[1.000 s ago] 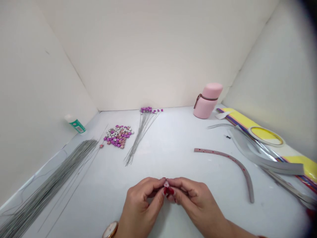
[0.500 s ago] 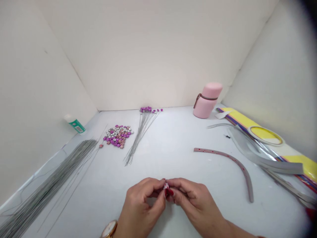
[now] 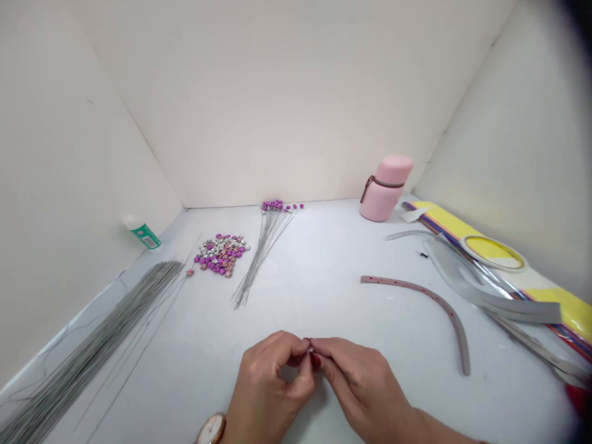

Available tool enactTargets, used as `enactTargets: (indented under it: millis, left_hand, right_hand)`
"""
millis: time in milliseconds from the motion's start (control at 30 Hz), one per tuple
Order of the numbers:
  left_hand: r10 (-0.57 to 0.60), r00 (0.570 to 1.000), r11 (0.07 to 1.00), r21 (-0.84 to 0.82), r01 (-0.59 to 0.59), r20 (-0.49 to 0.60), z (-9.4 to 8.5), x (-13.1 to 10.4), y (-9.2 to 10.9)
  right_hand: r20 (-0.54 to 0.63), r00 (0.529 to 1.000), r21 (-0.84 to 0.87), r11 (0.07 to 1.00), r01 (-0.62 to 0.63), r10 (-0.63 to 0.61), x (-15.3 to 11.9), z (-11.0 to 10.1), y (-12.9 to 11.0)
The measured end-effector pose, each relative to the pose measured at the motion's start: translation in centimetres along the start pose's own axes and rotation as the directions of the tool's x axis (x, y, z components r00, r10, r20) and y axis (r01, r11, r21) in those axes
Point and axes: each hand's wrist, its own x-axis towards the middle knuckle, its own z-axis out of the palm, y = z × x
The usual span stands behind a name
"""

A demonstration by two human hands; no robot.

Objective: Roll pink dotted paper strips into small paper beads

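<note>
At the table's front, my left hand (image 3: 272, 379) and my right hand (image 3: 361, 382) meet fingertip to fingertip. Pinched between both is a small folded paper piece (image 3: 311, 351), pale, with most of it hidden behind my fingers and red nails. Its exact shape cannot be made out. To the right of my right hand lies a curved stack of paper strips (image 3: 416, 288), pinkish with red marks. Beyond my left hand is a pile of small folded paper stars (image 3: 221, 254) in purple, silver and copper.
Purple stars on thin wires (image 3: 266, 246) lie at the back. A bundle of grey wires (image 3: 102, 345) runs along the left, near a green-and-white glue stick (image 3: 145, 234). A pink flask (image 3: 386, 188), grey strips (image 3: 509, 305), a tape roll (image 3: 494, 253) and yellow packets (image 3: 444, 219) occupy the right.
My fingers have closed tighter over the paper piece, so less of it shows. Both hands stay close to the same place; the view has shifted slightly.
</note>
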Motion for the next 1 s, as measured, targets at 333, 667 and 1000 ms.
enactTargets:
  millis: [333, 667, 1000]
  left_hand:
    - [-0.249, 0.949, 0.818, -0.482, 0.313, 0.193, -0.65, 0.48, -0.51]
    - [-0.258, 0.933, 0.781, -0.513, 0.355, 0.253, -0.56, 0.34, -0.49]
    - [-0.19, 0.966, 0.894, -0.375, 0.243, 0.174, -0.56, 0.33, -0.01]
  right_hand:
    - [0.047, 0.963, 0.416, 0.871, -0.261, 0.266, 0.55, -0.22, -0.09]
    - [0.082, 0.92, 0.512, 0.776, -0.368, 0.383, 0.63, -0.14, 0.13]
    - [0.065, 0.957, 0.381, 0.879, -0.286, 0.283, 0.65, -0.16, 0.09]
